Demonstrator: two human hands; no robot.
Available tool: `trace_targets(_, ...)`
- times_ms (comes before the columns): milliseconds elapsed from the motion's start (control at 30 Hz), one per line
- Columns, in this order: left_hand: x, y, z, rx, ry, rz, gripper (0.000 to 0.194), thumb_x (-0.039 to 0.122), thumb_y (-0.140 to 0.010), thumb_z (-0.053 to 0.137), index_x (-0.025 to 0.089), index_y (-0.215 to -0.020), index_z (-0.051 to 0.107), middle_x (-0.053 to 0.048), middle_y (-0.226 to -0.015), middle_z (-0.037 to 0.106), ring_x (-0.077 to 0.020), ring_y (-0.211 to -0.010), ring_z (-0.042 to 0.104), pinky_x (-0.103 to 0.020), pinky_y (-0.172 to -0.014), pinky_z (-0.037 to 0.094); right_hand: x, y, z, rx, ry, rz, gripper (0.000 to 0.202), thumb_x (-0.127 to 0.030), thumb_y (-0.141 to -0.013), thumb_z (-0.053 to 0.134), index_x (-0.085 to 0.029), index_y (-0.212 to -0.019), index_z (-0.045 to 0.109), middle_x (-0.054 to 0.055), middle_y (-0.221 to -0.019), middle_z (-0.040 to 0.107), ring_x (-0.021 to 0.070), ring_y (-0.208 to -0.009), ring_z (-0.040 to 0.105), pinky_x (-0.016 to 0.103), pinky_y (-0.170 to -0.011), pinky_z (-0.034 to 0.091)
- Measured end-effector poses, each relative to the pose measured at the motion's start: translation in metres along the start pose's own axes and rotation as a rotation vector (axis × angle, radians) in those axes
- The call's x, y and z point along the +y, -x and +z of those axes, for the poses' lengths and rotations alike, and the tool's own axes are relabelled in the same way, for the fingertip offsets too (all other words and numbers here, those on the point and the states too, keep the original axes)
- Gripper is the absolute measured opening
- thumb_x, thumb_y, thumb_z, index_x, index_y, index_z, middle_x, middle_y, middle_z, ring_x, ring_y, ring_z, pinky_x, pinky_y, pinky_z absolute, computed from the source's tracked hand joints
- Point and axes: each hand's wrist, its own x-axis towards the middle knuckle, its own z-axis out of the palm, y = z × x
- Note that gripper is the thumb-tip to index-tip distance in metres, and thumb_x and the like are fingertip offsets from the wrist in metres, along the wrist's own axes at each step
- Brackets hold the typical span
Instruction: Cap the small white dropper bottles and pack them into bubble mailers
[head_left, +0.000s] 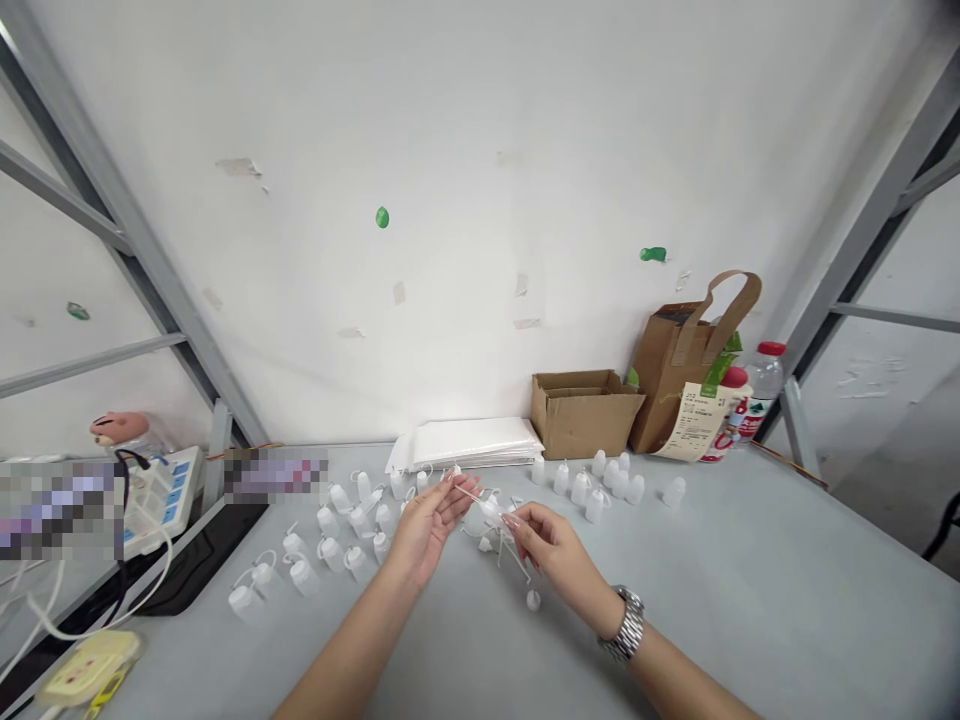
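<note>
Head view, right hand (553,548): thumb and finger pinching a small white bottle (491,508), between the hands, above the grey table (465,650).
Left hand (427,530): palm partly up, fingers curled at a thin strap (468,493); grip on it unclear.
Loose cap (533,600): on table, nearer the wearer.
Step (judged): handling strap at bottle.
Next move calls for (judged): steady bottle, fine fingertip control.
</note>
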Motion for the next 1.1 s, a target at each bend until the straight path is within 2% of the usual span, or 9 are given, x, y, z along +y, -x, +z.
trace_targets(100, 0.0, 0.003, 0.003, -0.007, -0.002, 0.034, 0.014, 0.023, -0.081, 0.056, 0.012, -0.085, 0.065, -0.012, -0.091, 0.072, -0.018, -0.085, 0.067, -0.028, -0.083, 0.05, 0.002, 0.0, 0.0, 0.013, 0.002, -0.003, 0.038, -0.055, -0.081, 0.049, -0.018, -0.07, 0.049, -0.005, -0.053, 0.045, 0.0099, -0.047, 0.04, 0.023, -0.048, 0.031)
trace_targets(233, -0.002, 0.009, 0.007, -0.068, -0.039, 0.102, 0.026, 0.035, -0.081, 0.055, 0.012, -0.087, 0.065, -0.014, -0.098, 0.07, -0.0203, -0.09, 0.066, -0.034, -0.092, 0.046, 0.004, 0.001, 0.001, 0.016, -0.004, -0.031, 0.038, -0.055, -0.082, 0.048, -0.019, -0.069, 0.049, -0.005, -0.054, 0.046, 0.0109, -0.05, 0.042, 0.024, -0.05, 0.033)
trace_targets(433, -0.007, 0.015, 0.01, -0.146, -0.185, 0.179, 0.04, 0.048, -0.078, 0.054, 0.013, -0.091, 0.068, -0.014, -0.107, 0.066, -0.0251, -0.105, 0.059, -0.042, -0.101, 0.036, 0.001, 0.003, 0.001, 0.042, 0.017, -0.046, 0.04, -0.057, -0.081, 0.046, -0.02, -0.068, 0.048, -0.004, -0.054, 0.045, 0.0122, -0.051, 0.044, 0.025, -0.053, 0.035)
trace_targets(633, -0.009, 0.017, 0.01, -0.172, -0.224, 0.186, 0.041, 0.049, -0.079, 0.052, 0.014, -0.094, 0.068, -0.012, -0.11, 0.065, -0.0247, -0.108, 0.057, -0.042, -0.102, 0.033, 0.001, 0.003, 0.001, 0.041, 0.036, -0.038, 0.038, -0.055, -0.083, 0.046, -0.019, -0.069, 0.048, -0.004, -0.054, 0.046, 0.0119, -0.052, 0.044, 0.024, -0.053, 0.035)
trace_targets(1100, -0.01, 0.016, 0.009, -0.149, -0.218, 0.198, 0.042, 0.05, -0.077, 0.054, 0.015, -0.095, 0.068, -0.013, -0.112, 0.063, -0.0251, -0.108, 0.057, -0.042, -0.101, 0.035, 0.002, 0.003, 0.001, 0.056, 0.053, -0.048, 0.038, -0.054, -0.083, 0.046, -0.019, -0.068, 0.048, -0.004, -0.054, 0.047, 0.0121, -0.051, 0.045, 0.025, -0.053, 0.036)
